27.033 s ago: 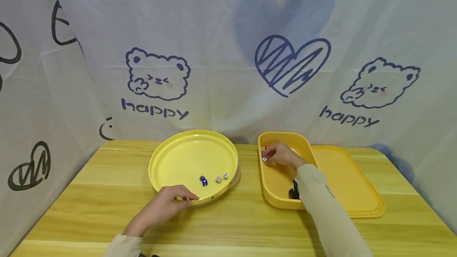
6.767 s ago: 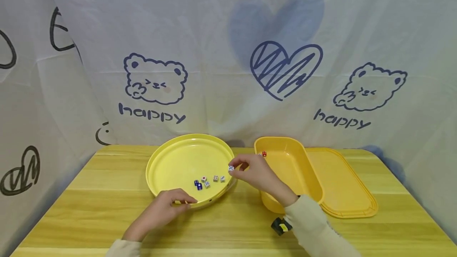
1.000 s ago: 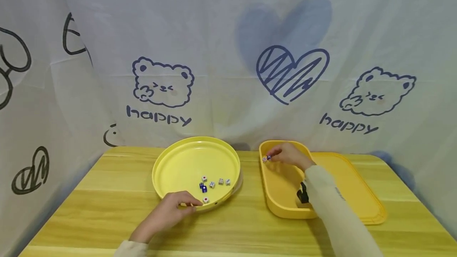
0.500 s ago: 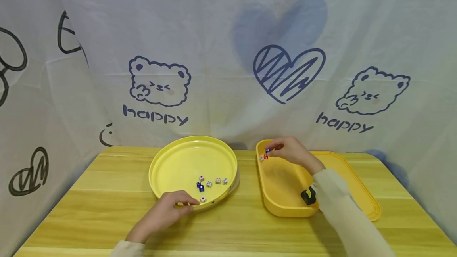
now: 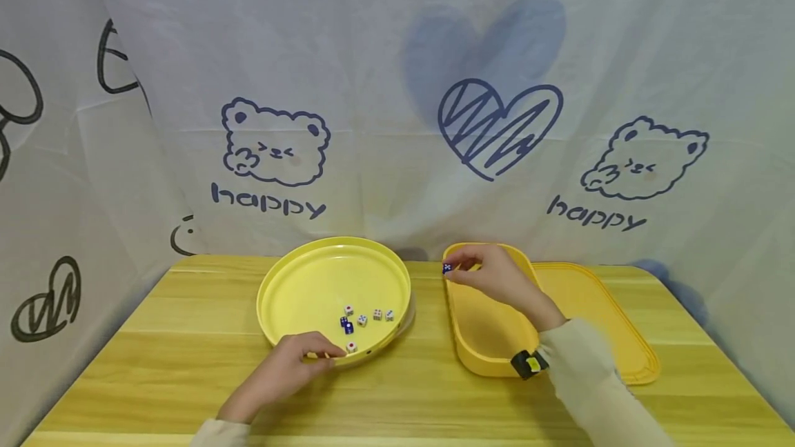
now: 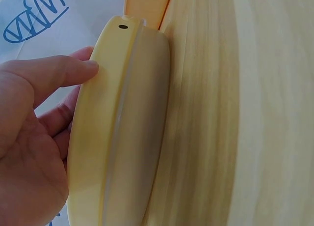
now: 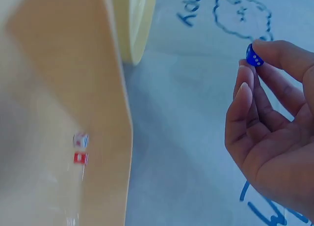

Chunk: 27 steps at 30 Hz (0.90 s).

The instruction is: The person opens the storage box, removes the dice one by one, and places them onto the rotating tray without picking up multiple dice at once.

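Observation:
In the head view my left hand point(image 5: 295, 368) pinches the near rim of a round yellow tray point(image 5: 273, 302), thumb on the outer wall point(image 6: 98, 132) and fingers over the inside. Several white dice point(image 5: 362, 321) and two blue dice point(image 5: 348, 328) lie in the tray's near part, one white die point(image 5: 351, 347) right by my fingertips. My right hand point(image 5: 493, 274) pinches another blue die point(image 7: 254, 56) between thumb and fingertips, over the left rim of an orange-yellow box point(image 5: 491, 364). Inside that box, the right wrist view shows a white die point(image 7: 81, 140) beside a red die point(image 7: 81, 158).
A flat orange-yellow lid point(image 5: 596, 309) lies on the wooden table point(image 5: 397, 405) to the right of the box. Behind the table hangs a white cloth point(image 5: 373, 88) with drawings. A black strap piece point(image 5: 529, 364) on my right wrist overlaps the box's near rim.
Over the last second my right hand has lifted the blue die and moved it left to the box's rim. Since the oldest frame, several white dice have been added to the tray. Left hand stays.

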Available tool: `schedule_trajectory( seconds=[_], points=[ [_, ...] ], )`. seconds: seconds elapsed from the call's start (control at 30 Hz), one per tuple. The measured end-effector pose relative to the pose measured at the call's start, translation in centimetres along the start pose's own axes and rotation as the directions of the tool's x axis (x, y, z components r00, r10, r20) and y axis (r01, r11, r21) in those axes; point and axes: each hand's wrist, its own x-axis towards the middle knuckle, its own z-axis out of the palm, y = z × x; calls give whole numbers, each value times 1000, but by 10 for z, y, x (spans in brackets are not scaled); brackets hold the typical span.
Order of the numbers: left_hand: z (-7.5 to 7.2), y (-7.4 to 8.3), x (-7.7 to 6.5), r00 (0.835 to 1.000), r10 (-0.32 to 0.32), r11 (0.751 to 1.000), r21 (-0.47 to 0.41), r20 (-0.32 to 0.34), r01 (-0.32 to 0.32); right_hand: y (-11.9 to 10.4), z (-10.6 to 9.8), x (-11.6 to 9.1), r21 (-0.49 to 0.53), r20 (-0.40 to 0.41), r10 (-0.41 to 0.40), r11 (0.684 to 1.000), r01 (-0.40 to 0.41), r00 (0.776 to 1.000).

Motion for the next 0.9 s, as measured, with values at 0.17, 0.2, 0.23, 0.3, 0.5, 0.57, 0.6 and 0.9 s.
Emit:
schedule_trajectory(
  seconds=[0.17, 0.2, 0.23, 0.3, 0.5, 0.57, 0.6, 0.9],
  points=[
    [0, -1, -1, 999, 37, 999, 8, -4, -37, -7, 17, -8, 65, -55, 2, 998, 2, 999],
    [0, 0, -1, 1000, 30, 1000, 7, 0, -30, -8, 20, -10, 81, -65, 1, 997, 4, 998],
    [0, 1, -1, 1000, 20, 1000, 7, 5, -20, -8, 24, -10, 95, -77, -2, 995, 9, 997],
    [0, 3, -1, 1000, -12, 1000, 5, 16, 12, -9, 33, -11, 120, -96, -10, 993, 22, 995],
    [1, 4, -2, 1000, -8, 1000, 7, 13, 8, -13, 52, -5, 169, -117, -8, 985, 28, 993],
    [1, 5, -1, 1000, -6, 1000, 9, 9, 6, -16, 57, -2, 172, -120, 12, 985, 9, 993],
    [1, 5, -1, 1000, -5, 1000, 9, 7, 5, -17, 59, 0, 171, -120, 21, 985, 0, 993],
    [-2, 6, -1, 1000, -21, 999, 29, 10, 21, -25, 85, 10, 142, -94, -18, 989, 31, 995]
  ],
)
